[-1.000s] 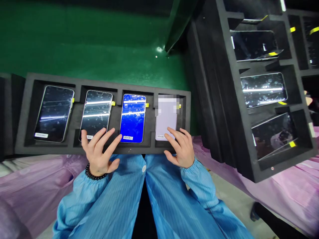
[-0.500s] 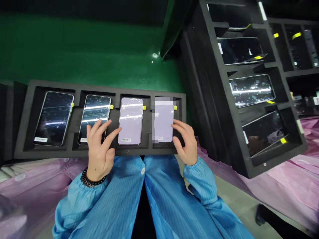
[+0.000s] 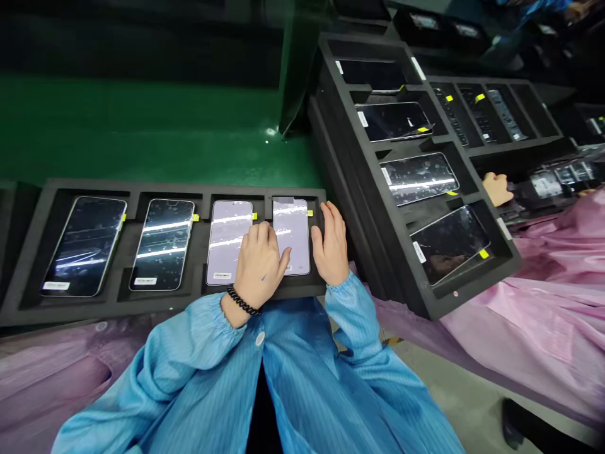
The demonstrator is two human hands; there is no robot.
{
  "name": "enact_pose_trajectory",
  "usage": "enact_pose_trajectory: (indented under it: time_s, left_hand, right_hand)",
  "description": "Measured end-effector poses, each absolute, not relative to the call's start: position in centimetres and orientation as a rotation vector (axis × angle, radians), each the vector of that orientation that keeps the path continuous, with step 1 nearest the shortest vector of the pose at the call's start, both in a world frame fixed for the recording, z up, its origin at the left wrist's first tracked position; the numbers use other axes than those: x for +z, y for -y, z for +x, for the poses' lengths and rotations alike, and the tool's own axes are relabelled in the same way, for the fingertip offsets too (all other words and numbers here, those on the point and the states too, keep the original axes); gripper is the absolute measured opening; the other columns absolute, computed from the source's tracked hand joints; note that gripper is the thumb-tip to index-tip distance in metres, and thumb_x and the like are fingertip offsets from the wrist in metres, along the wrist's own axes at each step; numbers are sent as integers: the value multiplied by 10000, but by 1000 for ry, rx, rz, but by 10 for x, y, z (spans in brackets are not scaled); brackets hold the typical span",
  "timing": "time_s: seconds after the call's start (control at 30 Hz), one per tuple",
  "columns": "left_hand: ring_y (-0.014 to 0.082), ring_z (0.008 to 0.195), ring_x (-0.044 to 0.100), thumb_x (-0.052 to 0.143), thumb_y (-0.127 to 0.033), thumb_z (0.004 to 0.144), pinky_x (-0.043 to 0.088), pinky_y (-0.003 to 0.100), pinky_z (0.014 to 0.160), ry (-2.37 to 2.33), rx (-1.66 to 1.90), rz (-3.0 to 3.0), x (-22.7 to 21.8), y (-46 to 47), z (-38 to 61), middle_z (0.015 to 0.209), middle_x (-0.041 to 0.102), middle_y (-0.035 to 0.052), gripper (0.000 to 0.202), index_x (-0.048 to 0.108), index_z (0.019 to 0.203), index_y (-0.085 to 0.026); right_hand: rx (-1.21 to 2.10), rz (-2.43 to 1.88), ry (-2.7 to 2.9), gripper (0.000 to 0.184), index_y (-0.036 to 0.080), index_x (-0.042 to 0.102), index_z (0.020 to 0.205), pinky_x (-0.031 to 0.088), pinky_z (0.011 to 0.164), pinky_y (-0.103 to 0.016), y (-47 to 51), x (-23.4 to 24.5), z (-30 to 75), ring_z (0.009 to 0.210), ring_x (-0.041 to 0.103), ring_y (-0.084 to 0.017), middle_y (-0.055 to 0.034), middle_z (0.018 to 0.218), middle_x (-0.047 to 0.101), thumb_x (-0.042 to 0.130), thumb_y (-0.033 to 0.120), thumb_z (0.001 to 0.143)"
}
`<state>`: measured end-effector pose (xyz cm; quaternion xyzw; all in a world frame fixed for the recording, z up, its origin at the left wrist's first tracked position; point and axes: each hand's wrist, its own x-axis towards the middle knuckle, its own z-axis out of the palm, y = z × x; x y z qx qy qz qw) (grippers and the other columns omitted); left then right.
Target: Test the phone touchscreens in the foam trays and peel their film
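Observation:
A black foam tray lies before me with phones in its compartments. The two left ones, a dark phone and a second dark phone, have black, spotted screens. The two right ones, a pale lilac phone and another lilac phone, show lit screens. My left hand, palm down with thumb apart, rests over the gap between the lilac phones and covers part of each. At the tray's right end, my right hand stands open, fingers stretched along the rim, beside the rightmost phone.
To the right rises a stack of black trays, its top one holding several dark phones with yellow tabs. Behind it is another black tray with narrow parts. A co-worker's hand and pink garment show at the right.
My left hand has moved right, from over the second dark phone to between the lilac phones. My right hand has left the last phone's edge for the tray's rim. The view has shifted right.

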<state>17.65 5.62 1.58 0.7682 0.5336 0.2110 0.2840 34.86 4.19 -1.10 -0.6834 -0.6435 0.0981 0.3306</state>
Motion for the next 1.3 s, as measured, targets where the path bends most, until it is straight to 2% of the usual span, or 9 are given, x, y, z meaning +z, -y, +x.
enact_pose_trajectory:
  time_s: [0.17,0.33,0.5,0.63,0.73,0.83,0.93,1.1,1.3]
  left_hand:
    - [333,1215,507,633,-357,753,393,536,1116,-1289,724,1417,16,-65,184,1222,540,156,336,627,1020,-154]
    - [258,963,673,639,-466,750,540,440,916,-1135,709,1068,9,-80,205,1005,676,106,418,609,1035,-162]
    - [243,822,698,776,-446,611,562,383,813,-1120,785,811,8,-85,225,824,713,84,445,622,906,-149]
    - [252,833,717,731,-489,696,572,343,754,-1117,871,747,29,-72,207,825,739,76,414,676,922,-147]
    - [220,886,717,735,-489,770,565,280,744,-1102,967,834,50,-52,180,970,762,61,429,710,1050,-166]
    - [199,830,716,705,-506,849,546,248,669,-1124,1014,947,64,-31,158,998,765,64,443,710,1127,-161]
    - [173,694,693,693,-505,867,514,233,579,-1151,996,970,72,-16,147,924,764,63,456,709,1152,-150]
    - [124,534,617,706,-488,856,471,205,499,-1142,990,869,77,-8,143,755,729,24,429,713,1130,-158]
    - [156,684,688,705,-463,863,511,198,547,-1161,1066,845,85,-5,135,875,752,42,409,716,1144,-166]
  right_hand:
    - [283,-1699,1560,526,213,320,1563,431,1175,-511,-37,-14,350,1452,445,-273,-167,1554,452,316,380,1064]
    - [343,-1643,1478,523,206,311,1561,486,1124,-480,-36,-13,349,1384,529,-257,-174,1551,464,304,381,1068]
    - [379,-1608,1421,530,202,330,1537,520,1080,-462,-35,-9,347,1365,550,-261,-181,1546,474,354,410,1050]
    - [334,-1521,1360,470,198,469,1421,573,946,-391,-29,18,345,1214,644,-249,-171,1423,586,478,403,998]
    - [374,-1451,1359,283,211,615,1180,565,723,-314,-23,47,341,929,697,-203,-94,1105,714,527,373,964]
    - [376,-1417,1462,141,220,623,895,467,588,-272,-19,72,334,664,603,-140,6,767,648,592,351,939]
    - [186,-1400,1620,234,219,553,740,403,566,-272,-21,85,326,589,497,-117,35,640,547,626,300,947]
    - [-82,-1097,1864,270,209,566,741,398,576,-298,-24,89,318,588,499,-132,6,624,598,552,212,1010]
    - [-38,-777,1861,255,185,610,814,422,533,-276,-20,86,313,575,514,-121,-9,647,638,523,275,1036]
